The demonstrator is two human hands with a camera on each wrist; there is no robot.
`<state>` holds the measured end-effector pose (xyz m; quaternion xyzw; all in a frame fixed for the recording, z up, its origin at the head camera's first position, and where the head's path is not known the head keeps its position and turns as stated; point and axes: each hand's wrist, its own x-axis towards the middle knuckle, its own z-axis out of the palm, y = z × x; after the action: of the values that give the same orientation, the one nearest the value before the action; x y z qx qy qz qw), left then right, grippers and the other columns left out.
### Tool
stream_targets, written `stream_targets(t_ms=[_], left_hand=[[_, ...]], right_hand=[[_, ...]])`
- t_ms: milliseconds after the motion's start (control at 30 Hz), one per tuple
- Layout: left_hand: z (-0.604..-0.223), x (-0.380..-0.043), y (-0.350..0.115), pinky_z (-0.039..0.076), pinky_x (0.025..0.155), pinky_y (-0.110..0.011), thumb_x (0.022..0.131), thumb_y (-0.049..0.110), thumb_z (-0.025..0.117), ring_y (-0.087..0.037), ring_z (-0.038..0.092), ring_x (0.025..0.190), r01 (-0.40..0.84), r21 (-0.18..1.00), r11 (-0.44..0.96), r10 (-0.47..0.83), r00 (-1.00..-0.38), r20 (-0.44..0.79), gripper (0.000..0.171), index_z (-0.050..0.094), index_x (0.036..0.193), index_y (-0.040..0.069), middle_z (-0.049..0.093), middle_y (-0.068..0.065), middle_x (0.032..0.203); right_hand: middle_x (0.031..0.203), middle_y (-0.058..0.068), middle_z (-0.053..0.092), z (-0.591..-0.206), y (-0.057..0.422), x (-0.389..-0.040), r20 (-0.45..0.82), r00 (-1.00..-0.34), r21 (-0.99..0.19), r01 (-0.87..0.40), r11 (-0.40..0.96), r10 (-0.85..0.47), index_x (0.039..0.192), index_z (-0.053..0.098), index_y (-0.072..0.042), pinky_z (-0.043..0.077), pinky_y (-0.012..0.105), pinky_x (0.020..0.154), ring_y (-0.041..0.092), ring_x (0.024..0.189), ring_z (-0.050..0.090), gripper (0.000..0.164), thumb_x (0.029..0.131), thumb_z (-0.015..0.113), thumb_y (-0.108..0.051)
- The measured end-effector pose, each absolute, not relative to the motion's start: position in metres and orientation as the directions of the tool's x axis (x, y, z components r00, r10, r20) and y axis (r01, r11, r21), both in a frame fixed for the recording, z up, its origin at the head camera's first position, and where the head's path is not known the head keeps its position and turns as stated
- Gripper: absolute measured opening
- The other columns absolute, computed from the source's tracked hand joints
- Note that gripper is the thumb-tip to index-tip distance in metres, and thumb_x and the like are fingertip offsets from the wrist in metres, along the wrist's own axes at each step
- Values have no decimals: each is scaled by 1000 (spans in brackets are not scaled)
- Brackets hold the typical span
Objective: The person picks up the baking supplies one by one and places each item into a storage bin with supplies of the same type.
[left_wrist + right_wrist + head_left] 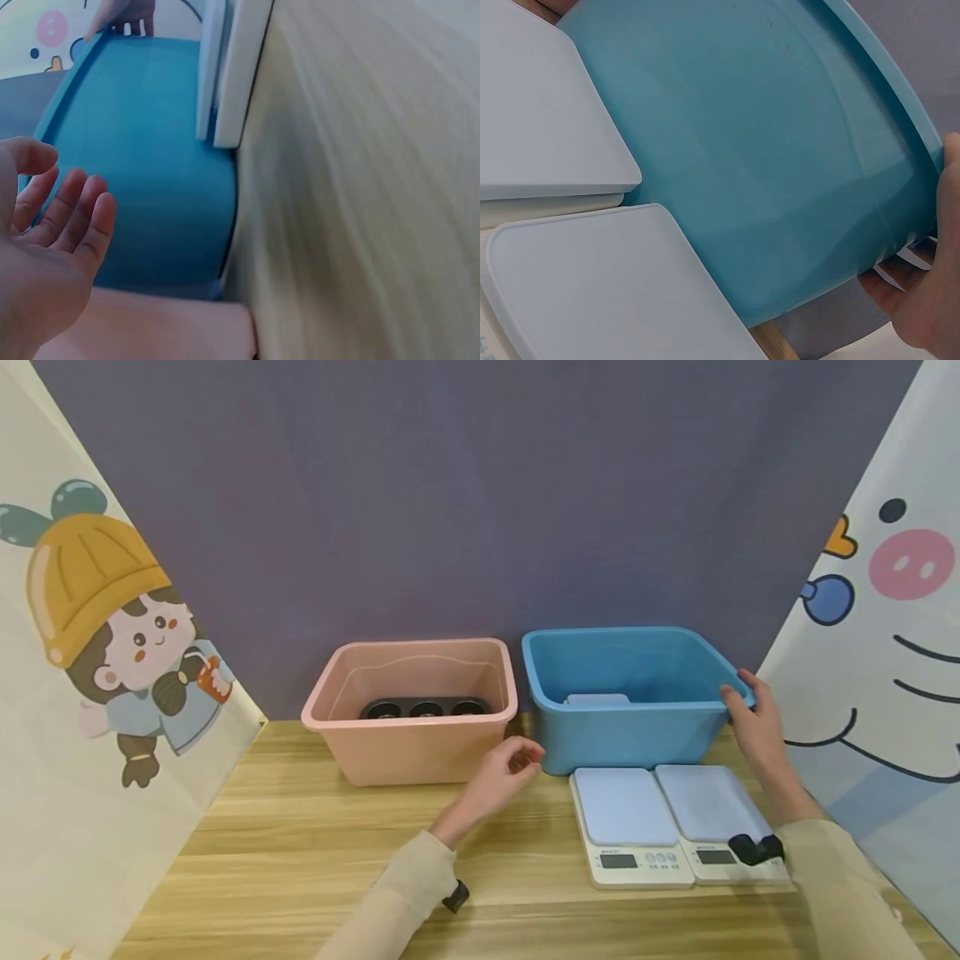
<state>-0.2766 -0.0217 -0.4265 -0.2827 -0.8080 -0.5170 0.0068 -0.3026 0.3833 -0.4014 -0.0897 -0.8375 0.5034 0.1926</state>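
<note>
A blue plastic bin [630,737] stands at the back right of the table. My right hand [759,727] grips its front right corner by the rim, fingers against the outer side wall in the right wrist view. My left hand [504,772] hovers between the pink bin [420,753] and the blue one, fingers loosely bent and holding nothing. In the left wrist view its fingertips [97,225] overlap the blue wall. Two white kitchen scales [628,806] lie side by side before the blue bin, their displays dark. Inside that bin shows a pale flat thing [597,699], mostly hidden.
In the pink bin sits a dark muffin pan [427,703], partly hidden by the front wall. A grey-purple panel [450,510] rises behind both bins. Cartoon-printed side panels [862,635] flank the wood-grain table [300,843].
</note>
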Motion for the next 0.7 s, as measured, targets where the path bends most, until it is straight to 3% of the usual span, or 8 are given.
stream_targets(t_ms=[100, 400, 700], left_hand=[[-432, -278, -14, 49, 84, -24, 97, 14, 60, -15, 60, 95, 451, 833, 321, 467, -840, 275, 23, 64, 119, 6, 65, -4, 108], [-448, -284, 10, 50, 83, -25, 97, 17, 61, -15, 62, 96, 394, 854, 340, 491, -849, 196, 24, 64, 119, 8, 66, -5, 110], [-463, -289, 29, 48, 78, -22, 98, 19, 61, -9, 57, 88, 353, 867, 351, 505, -851, 143, 25, 65, 118, 6, 67, -5, 106]], right_hand=[[163, 19, 19, -402, 384, -302, 236, -909, -874, -43, 484, 345, 160, 14, -21, 42, 51, 107, 36, 133, 36, 68, 103, 36, -48], [164, 19, 15, -403, 384, -302, 226, -911, -892, -51, 449, 344, 161, 12, -23, 34, 64, 109, 42, 136, 32, 67, 103, 36, -48], [163, 19, 19, -402, 382, -302, 223, -908, -888, -38, 459, 356, 160, 14, -24, 39, 56, 109, 38, 134, 35, 66, 103, 37, -48]])
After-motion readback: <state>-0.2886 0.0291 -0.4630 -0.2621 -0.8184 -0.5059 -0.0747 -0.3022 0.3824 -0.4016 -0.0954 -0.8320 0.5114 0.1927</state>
